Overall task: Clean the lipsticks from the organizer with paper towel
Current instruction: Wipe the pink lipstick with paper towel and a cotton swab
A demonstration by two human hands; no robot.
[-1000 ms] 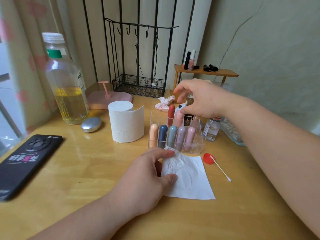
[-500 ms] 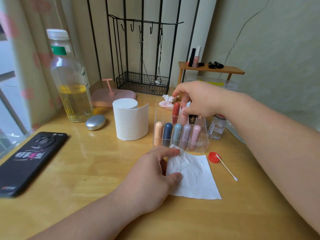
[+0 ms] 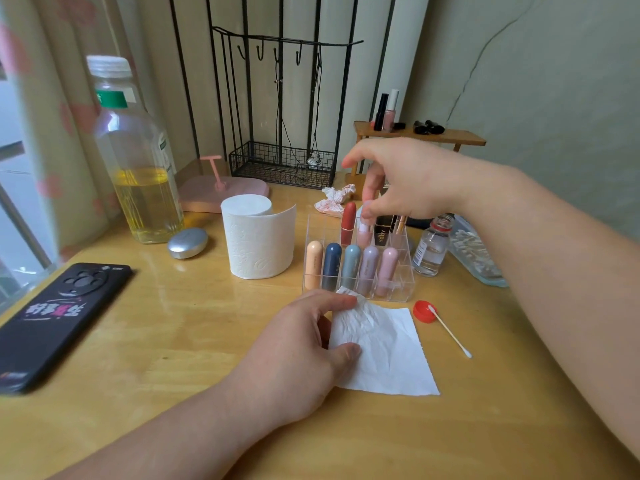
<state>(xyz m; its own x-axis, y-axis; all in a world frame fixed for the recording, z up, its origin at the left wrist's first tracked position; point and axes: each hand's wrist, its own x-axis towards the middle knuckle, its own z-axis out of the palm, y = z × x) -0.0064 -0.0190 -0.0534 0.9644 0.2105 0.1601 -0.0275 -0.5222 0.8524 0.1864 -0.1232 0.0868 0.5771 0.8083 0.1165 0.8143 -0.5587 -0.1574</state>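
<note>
My left hand (image 3: 294, 355) lies on the desk (image 3: 156, 341) with forefinger and thumb spread loosely over the left edge of the paper towel (image 3: 384, 351), pinning it flat rather than gathering it up. The sheet is thin, soft and already creased. I judge it will tear or slide if I drag it, so it is better lifted by a fold and wrapped round whatever I wipe. Just beyond its far corner stands the clear organizer (image 3: 401, 289), light hard plastic that would likely skid or tip if I tug sideways on anything seated in it. The front row of lipsticks (image 3: 350, 265) stands upright, one to a compartment, smooth rounded capsules with little to catch on. In the row behind are a red lipstick (image 3: 348, 220) and, beside it, a pale pink lipstick (image 3: 363, 235), which is the one I am going for. These tubes look light, stiff and slick, with caps that may pull off. I would pinch high on the sides of the tube with fingertips and draw straight up, not by the very tip. My right hand (image 3: 412, 181) hangs over the back row, fingers bunched downward at the pale pink cap. They are blurred, and I cannot tell whether they have closed on it.
</note>
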